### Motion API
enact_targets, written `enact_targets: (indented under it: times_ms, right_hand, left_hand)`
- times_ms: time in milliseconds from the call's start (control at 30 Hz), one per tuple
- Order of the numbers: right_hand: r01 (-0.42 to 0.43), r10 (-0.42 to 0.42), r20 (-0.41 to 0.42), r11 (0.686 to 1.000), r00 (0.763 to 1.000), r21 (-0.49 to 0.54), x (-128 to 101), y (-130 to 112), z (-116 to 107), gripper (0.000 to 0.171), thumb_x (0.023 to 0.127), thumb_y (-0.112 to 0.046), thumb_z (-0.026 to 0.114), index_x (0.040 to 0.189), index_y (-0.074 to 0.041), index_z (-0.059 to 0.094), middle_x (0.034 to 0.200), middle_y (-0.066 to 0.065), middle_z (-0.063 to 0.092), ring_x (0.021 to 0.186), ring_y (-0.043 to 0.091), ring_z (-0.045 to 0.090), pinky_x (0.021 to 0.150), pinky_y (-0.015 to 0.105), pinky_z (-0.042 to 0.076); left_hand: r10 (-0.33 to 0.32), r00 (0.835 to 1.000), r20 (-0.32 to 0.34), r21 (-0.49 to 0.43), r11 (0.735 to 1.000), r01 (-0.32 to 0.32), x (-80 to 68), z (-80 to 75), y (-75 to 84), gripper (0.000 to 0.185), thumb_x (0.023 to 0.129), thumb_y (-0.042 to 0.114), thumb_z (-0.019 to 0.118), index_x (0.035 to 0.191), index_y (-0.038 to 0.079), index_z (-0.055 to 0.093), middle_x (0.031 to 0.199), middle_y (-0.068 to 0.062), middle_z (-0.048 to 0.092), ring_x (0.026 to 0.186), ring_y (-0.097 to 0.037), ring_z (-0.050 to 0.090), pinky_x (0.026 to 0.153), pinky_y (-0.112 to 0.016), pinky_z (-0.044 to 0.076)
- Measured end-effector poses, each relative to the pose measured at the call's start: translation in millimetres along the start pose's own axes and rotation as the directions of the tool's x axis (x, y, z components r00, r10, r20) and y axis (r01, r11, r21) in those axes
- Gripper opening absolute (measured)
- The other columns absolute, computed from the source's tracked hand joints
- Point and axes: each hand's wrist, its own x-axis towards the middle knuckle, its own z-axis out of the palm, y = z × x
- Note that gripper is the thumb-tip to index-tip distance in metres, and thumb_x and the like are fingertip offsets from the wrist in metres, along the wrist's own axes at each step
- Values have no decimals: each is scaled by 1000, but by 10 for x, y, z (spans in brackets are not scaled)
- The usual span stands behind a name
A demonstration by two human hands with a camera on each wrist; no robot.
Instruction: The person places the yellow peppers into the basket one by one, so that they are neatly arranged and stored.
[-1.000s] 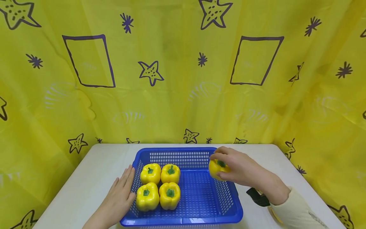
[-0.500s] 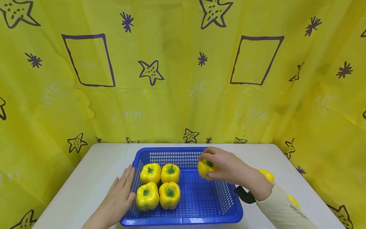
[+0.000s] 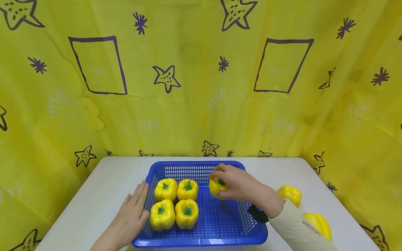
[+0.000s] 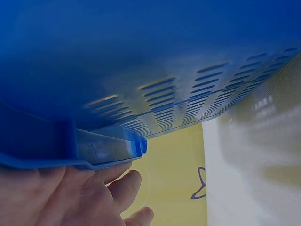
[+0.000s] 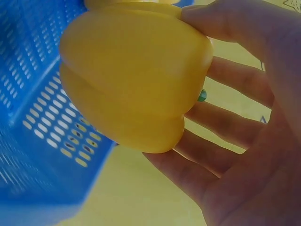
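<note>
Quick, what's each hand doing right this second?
Left hand: open, straight fingers against the edge of the blue basket.
Right hand: closed around a yellow bell pepper, holding it.

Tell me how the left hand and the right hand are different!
The left hand is stretched out against the basket; the right hand is curled round a pepper. The right hand has a pale sleeve behind it; the left hand shows none. Both wear no gloves.
</note>
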Motion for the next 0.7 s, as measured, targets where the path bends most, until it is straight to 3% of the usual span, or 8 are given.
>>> enact_targets:
  times_ms: [267,700]
  right_hand:
    - [-10,9,10,999,1000,52,101,9,169,40,76,-18,73,116,-14,70,113,0,63,88,12,55,74,25,51]
    - [-95,92,43,994,995,54,210,20,434,41,78,-20,74,119,-15,70,116,1,64,90,12,56,75,28,51]
  left_hand:
    - [4,1000,-13,-6,1000,-4,-4,8,0,69,95,15,47,156,-3,19,165,-21,14,151,-44,17,118,-68,13]
    - [-2,1000,-2,1,1000,2,1,-9,-4,70,95,15,47,156,-2,18,165,-20,14,151,-44,17,118,-67,12]
